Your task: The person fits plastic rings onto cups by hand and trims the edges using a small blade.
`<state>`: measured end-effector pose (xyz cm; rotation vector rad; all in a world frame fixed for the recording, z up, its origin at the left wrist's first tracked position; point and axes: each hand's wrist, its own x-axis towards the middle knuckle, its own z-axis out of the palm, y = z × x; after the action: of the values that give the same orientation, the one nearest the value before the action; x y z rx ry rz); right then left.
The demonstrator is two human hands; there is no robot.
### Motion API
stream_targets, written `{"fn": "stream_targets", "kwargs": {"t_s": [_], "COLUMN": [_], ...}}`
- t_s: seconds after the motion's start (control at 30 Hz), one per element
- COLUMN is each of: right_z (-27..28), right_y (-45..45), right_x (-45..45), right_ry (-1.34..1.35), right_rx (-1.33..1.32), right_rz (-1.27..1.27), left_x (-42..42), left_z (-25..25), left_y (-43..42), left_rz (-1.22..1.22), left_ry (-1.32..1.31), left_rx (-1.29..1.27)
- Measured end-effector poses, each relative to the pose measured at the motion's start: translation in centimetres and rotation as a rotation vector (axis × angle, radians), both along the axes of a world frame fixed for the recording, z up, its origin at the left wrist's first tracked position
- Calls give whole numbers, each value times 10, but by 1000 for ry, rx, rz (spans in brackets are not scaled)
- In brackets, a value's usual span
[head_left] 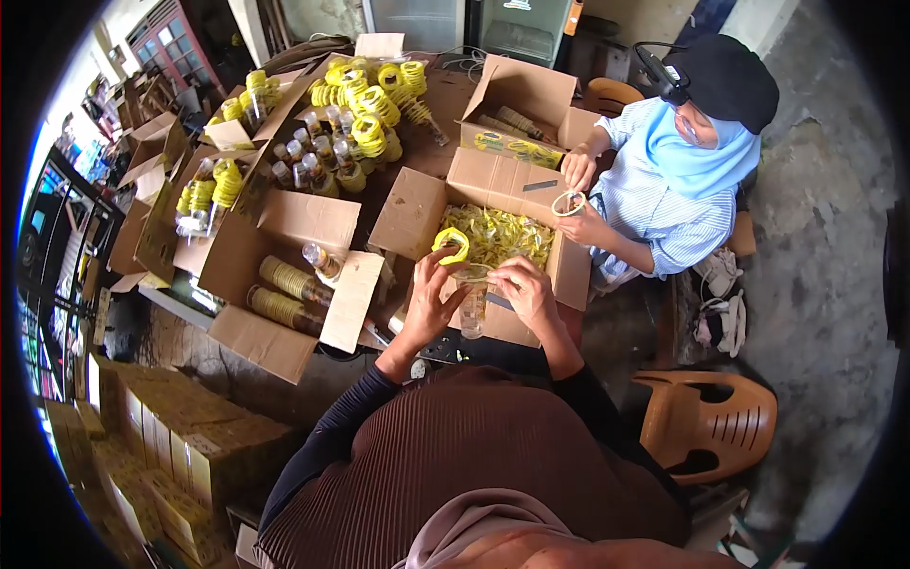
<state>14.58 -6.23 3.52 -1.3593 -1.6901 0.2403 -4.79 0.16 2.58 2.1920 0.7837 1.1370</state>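
Note:
In front of my chest, a clear plastic bottle [473, 315] hangs between my two hands, with a thin pale ring [471, 272] around its upper end. My left hand [434, 302] is curled, its raised fingertips gripping a bright yellow wrapped ring [453, 245] and its thumb beside the bottle. With fingers pinched at the pale ring's right edge is my right hand [527, 292]. Just beyond both hands, an open cardboard box [502, 177] holds many loose yellow wrapped pieces [502, 232].
Across the right corner, a co-worker [678, 180] handles another pale ring [569, 203]. Bottles with yellow rings [370, 104] crowd the table's far side. An open box [275, 346] with ring-covered bottles stands left. An orange chair [711, 427] is at right; stacked cartons [180, 417] are lower left.

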Motion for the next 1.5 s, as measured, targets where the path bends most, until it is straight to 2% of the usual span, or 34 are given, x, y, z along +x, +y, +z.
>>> {"fn": "stream_targets", "kwargs": {"t_s": [0.23, 0.5, 0.63, 0.7, 0.73, 0.8, 0.87, 0.93, 0.97, 1.0, 1.07, 1.1, 1.17, 1.23, 1.33, 1.4, 1.47, 1.5], "right_z": [4, 7, 2, 5, 7, 8, 13, 19, 19, 26, 25, 28, 38, 38, 29, 27, 28, 30], "right_y": [3, 1, -5, -8, -10, -13, -15, -14, -12, -10, -5, -3, 2, 3, 6, 7, 7, 7], "right_x": [-23, -45, -50, -53, -55, -59, -58, -55, -53, -50, -42, -42, -41, -33, -18, -9, -3, -1], "right_ry": [-148, -135, -144, -177, -206, -231, -252, -64, 126, 126, 66, 70, -75, -95, -101, 52, 73, 58], "right_rx": [-42, -32, -16, 20, 60, 75, 100, -3, -26, -9, -44, -43, -42, -107, -207, -294, -260, -273], "right_rz": [-69, -107, -168, -201, -232, -231, -223, -82, -22, -12, -9, -2, 68, 156, 310, 439, 473, 478], "left_x": [-14, -26, -25, -21, -21, -21, -21, -22, -25, -28, -32, -33, -31, -29, -28, -27, -26, -24], "left_z": [-11, -16, -15, -8, -16, -33, -34, -27, -22, -16, -5, 1, -3, -4, 4, 1, 7, 11], "left_y": [28, 43, 45, 36, 37, 40, 39, 41, 40, 39, 38, 36, 37, 37, 37, 34, 31, 30], "left_rz": [-167, -290, -313, -330, -327, -475, -522, -538, -511, -501, -550, -552, -558, -571, -663, -673, -809, -823], "left_ry": [-49, -92, -107, -431, -436, -205, -210, -118, -98, -92, 49, 83, 120, 180, 335, 336, 303, 357], "left_rx": [-15, -209, -123, -652, -656, -613, -680, -703, -690, -686, -469, -451, -385, -258, -253, -257, -483, -514]}}
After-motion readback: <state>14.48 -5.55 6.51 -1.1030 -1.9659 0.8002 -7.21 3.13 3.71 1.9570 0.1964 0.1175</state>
